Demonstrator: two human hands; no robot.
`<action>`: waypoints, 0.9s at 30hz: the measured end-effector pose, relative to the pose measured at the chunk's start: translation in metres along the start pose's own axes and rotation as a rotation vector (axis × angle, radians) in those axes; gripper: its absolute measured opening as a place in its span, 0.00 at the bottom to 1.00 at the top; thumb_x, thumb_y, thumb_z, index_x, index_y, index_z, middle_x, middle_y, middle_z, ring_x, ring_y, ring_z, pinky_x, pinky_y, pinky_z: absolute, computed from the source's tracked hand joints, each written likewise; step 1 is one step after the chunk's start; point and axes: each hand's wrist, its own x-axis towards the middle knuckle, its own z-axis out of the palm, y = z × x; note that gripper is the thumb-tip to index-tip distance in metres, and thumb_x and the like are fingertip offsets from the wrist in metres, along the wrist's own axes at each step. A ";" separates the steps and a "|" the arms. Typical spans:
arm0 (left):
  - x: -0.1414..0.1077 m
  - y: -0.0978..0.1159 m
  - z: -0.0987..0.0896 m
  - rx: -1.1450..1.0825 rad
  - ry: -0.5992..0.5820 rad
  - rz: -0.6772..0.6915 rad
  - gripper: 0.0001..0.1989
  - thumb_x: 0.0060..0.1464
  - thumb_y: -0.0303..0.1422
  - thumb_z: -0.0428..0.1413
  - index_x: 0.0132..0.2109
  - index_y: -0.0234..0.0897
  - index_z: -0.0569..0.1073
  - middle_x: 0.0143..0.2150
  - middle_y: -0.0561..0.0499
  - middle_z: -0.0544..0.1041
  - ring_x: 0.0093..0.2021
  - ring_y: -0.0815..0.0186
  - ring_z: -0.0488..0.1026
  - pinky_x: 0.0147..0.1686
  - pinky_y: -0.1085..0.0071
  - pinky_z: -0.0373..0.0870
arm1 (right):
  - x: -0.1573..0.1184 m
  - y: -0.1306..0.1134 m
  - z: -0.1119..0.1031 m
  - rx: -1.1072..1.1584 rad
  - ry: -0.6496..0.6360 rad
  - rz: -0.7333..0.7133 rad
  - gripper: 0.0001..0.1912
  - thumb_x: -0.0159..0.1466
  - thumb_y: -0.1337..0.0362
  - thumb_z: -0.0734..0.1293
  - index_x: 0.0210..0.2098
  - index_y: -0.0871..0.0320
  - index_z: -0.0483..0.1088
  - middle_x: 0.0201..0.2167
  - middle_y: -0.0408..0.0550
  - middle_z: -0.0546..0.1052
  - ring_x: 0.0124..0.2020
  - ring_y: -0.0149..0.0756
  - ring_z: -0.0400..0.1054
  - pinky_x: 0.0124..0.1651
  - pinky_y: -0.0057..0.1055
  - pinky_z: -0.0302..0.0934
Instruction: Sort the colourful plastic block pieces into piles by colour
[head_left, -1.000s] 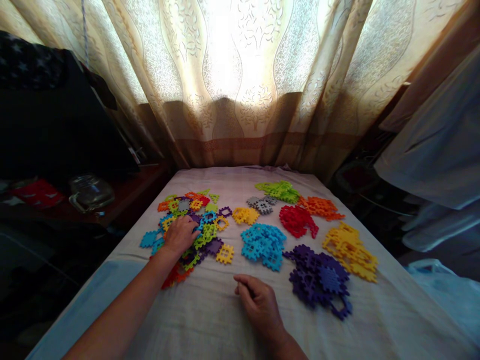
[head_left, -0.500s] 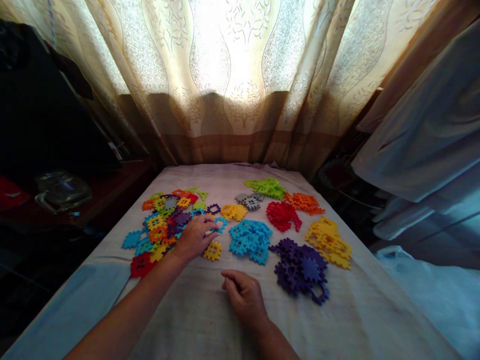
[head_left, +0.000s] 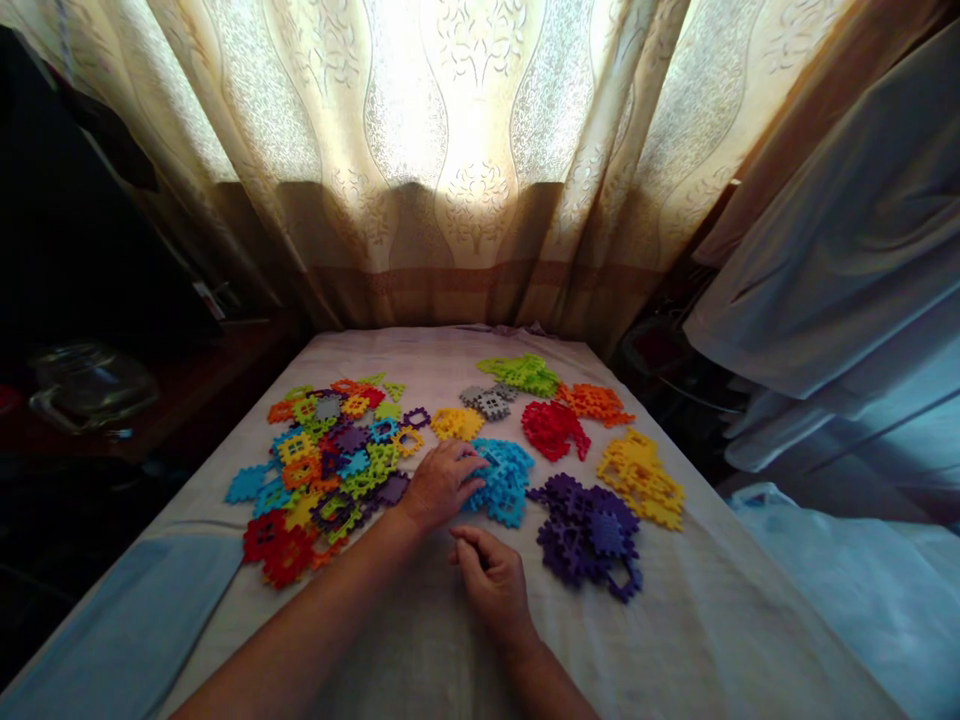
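My left hand [head_left: 442, 482] reaches over the left edge of a pile of blue toothed plastic pieces [head_left: 506, 485]. Its fingers are bent and closed on a blue piece at the pile's edge, which blends with the blue ones beneath. My right hand [head_left: 491, 580] rests on the sheet in front of the pile, curled into a loose fist with no piece showing in it. Just beyond my left hand lies a small yellow pile [head_left: 457, 424]. To the left spreads a mixed heap of toothed pieces [head_left: 349, 440] in many colours.
Sorted piles lie on the right: purple [head_left: 589, 530], yellow [head_left: 641, 475], red [head_left: 553, 430], orange [head_left: 594, 402], grey [head_left: 489, 400] and lime green [head_left: 525, 374]. A folded blue cloth [head_left: 135, 620] lies at the left edge. A patterned curtain [head_left: 472, 230] hangs behind.
My left hand has moved right, from the mixed heap's edge to the blue pile, carrying a blue piece. My right hand stays about where it was. The view has shifted slightly.
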 end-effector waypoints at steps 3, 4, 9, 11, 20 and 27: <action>-0.008 -0.006 -0.007 0.039 -0.026 -0.063 0.11 0.56 0.33 0.57 0.47 0.42 0.75 0.48 0.48 0.76 0.49 0.62 0.70 0.51 0.65 0.66 | 0.000 -0.001 -0.001 -0.013 0.004 -0.007 0.13 0.59 0.62 0.62 0.34 0.58 0.78 0.21 0.45 0.79 0.23 0.33 0.74 0.29 0.24 0.68; -0.011 -0.010 -0.012 0.061 -0.038 -0.092 0.10 0.57 0.33 0.57 0.46 0.42 0.75 0.47 0.48 0.76 0.49 0.62 0.71 0.51 0.65 0.66 | 0.000 -0.001 -0.001 -0.016 0.001 -0.010 0.13 0.59 0.62 0.62 0.34 0.58 0.78 0.21 0.44 0.78 0.23 0.33 0.74 0.29 0.24 0.68; -0.036 -0.039 -0.048 0.168 -0.041 -0.235 0.09 0.59 0.32 0.53 0.45 0.41 0.75 0.45 0.47 0.77 0.48 0.60 0.71 0.50 0.62 0.66 | -0.001 0.000 0.000 -0.022 -0.024 -0.001 0.13 0.59 0.61 0.62 0.34 0.58 0.79 0.21 0.45 0.78 0.24 0.33 0.74 0.29 0.25 0.69; -0.048 -0.052 -0.064 0.207 -0.035 -0.288 0.10 0.59 0.32 0.52 0.44 0.40 0.75 0.45 0.46 0.77 0.48 0.58 0.71 0.50 0.60 0.65 | -0.001 0.000 0.000 -0.019 -0.027 0.007 0.13 0.59 0.61 0.63 0.34 0.58 0.79 0.21 0.45 0.78 0.24 0.34 0.74 0.29 0.25 0.69; -0.082 -0.081 -0.101 0.485 -0.137 -0.469 0.10 0.55 0.37 0.55 0.43 0.40 0.76 0.45 0.43 0.78 0.49 0.52 0.70 0.52 0.56 0.59 | -0.002 0.003 0.000 -0.027 -0.041 0.002 0.14 0.60 0.58 0.64 0.34 0.59 0.79 0.21 0.46 0.78 0.23 0.34 0.73 0.28 0.25 0.68; -0.076 -0.084 -0.101 0.515 -0.182 -0.528 0.14 0.53 0.42 0.57 0.44 0.39 0.76 0.45 0.41 0.79 0.51 0.48 0.70 0.52 0.53 0.58 | -0.002 0.002 -0.001 -0.035 -0.052 -0.006 0.14 0.60 0.58 0.64 0.34 0.58 0.79 0.21 0.46 0.78 0.24 0.35 0.73 0.29 0.25 0.68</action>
